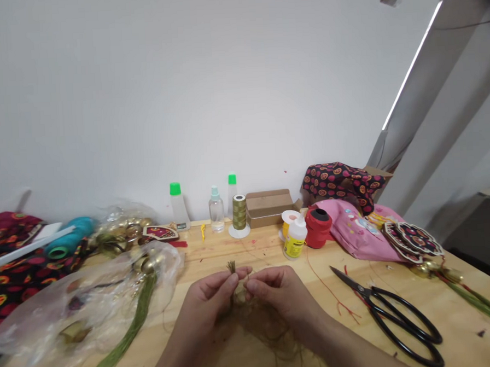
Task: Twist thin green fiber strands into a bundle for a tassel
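Note:
Near the table's middle, my left hand (216, 294) is closed in a pinch around a small bundle of olive-green threads (232, 267), whose cut ends stick up above the fingertips. Close beside it, my right hand (277, 291) pinches a thin olive thread (249, 276) between thumb and forefinger. Both sets of fingertips nearly meet. Below the hands, loose fine thread (273, 330) hangs in a tangle over the wood. How the thread runs around the bundle is too small to tell.
Black-handled scissors (393, 310) lie at right. Behind the hands stand a glue bottle (295, 238), a red thread spool (318, 229), an olive thread cone (239, 212) and a cardboard box (269, 209). At left are a plastic bag (103, 306), a green tassel (133, 326) and a teal spool (69, 239).

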`<state>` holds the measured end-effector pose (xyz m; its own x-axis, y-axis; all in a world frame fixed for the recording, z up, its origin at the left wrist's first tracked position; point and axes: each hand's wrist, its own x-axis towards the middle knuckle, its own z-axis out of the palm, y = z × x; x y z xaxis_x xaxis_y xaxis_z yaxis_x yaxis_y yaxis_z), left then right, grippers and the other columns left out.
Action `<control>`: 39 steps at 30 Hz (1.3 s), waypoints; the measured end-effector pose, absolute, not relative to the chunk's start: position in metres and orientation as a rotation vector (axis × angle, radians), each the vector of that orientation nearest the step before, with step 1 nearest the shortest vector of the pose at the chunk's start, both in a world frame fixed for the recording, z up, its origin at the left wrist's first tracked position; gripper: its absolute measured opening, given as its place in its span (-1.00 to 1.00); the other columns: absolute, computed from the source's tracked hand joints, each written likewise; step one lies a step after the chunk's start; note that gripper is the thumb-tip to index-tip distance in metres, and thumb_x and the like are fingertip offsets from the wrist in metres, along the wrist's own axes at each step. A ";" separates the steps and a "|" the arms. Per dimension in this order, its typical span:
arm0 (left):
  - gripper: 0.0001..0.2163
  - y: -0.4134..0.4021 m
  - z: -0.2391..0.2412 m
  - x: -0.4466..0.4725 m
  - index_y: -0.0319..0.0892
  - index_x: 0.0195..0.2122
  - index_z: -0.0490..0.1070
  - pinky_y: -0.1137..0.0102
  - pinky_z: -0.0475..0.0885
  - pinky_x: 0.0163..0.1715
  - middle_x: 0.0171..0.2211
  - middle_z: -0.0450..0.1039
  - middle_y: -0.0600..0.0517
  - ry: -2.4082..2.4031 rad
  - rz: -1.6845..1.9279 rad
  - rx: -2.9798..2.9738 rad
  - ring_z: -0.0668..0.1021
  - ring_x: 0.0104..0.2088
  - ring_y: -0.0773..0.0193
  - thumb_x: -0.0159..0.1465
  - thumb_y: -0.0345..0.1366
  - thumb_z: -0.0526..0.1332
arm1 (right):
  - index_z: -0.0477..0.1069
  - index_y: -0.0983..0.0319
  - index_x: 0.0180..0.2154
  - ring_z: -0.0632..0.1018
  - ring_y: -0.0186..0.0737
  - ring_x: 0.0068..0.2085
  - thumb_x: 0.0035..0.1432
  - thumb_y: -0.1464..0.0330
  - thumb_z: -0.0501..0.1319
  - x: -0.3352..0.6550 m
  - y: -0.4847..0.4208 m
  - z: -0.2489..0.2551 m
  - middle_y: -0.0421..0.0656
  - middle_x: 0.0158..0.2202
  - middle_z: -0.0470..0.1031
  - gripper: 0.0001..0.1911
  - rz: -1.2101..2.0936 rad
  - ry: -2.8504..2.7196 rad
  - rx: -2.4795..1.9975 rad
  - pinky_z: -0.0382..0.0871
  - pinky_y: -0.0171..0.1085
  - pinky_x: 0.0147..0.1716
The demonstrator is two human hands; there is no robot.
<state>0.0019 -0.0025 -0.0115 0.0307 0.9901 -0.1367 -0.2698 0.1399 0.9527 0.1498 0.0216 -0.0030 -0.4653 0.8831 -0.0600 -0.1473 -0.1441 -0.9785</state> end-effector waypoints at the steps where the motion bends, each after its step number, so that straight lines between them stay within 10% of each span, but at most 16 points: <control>1: -0.77 -0.002 -0.012 0.002 -0.15 -0.32 0.51 0.34 0.30 -0.18 -0.36 0.55 -0.02 1.058 1.197 0.940 0.49 -0.24 0.18 0.01 -0.22 0.22 | 0.48 0.27 -0.60 0.39 -0.35 -0.48 -0.16 0.25 0.27 0.149 0.022 -0.004 -0.23 -0.59 0.43 -0.79 1.733 -1.343 -0.865 0.21 -0.36 -0.38; 11: -0.78 -0.005 -0.005 0.005 -0.22 -0.61 0.45 0.42 0.29 -0.42 -0.52 0.48 0.01 1.015 1.076 1.060 0.43 -0.43 0.24 0.07 -0.22 0.16 | 0.45 0.27 -0.66 0.39 -0.32 -0.37 -0.17 0.24 0.28 0.147 0.020 -0.006 -0.25 -0.55 0.41 -0.77 1.782 -1.300 -0.849 0.18 -0.36 -0.32; 23: -0.82 -0.007 -0.011 0.013 -0.22 -0.34 0.51 0.33 0.24 -0.17 -0.38 0.50 -0.05 0.764 1.152 0.799 0.44 -0.30 0.22 0.12 -0.35 0.13 | 0.38 0.30 -0.67 0.30 -0.40 -0.57 -0.23 0.26 0.28 0.143 0.021 -0.014 -0.25 -0.67 0.33 -0.77 1.499 -1.384 -1.085 0.12 -0.38 -0.56; 31: -0.87 -0.009 -0.010 0.014 -0.26 -0.41 0.52 0.51 0.25 -0.47 -0.59 0.44 0.03 0.811 1.163 0.710 0.39 -0.52 0.39 0.08 -0.37 0.19 | 0.29 0.26 -0.64 0.16 -0.43 -0.58 -0.19 0.36 0.25 0.147 0.024 -0.018 -0.35 -0.66 0.07 -0.84 0.772 -1.760 -1.196 0.02 -0.42 -0.60; 39: -0.84 -0.006 -0.020 0.011 -0.28 -0.54 0.46 0.51 0.08 -0.62 -0.65 0.31 0.09 0.959 1.131 0.781 0.24 -0.64 0.46 0.05 -0.28 0.20 | 0.36 0.26 -0.52 0.17 -0.42 -0.56 -0.20 0.42 0.25 0.145 0.026 -0.020 -0.34 -0.63 0.09 -0.91 0.938 -1.762 -1.101 0.04 -0.42 -0.60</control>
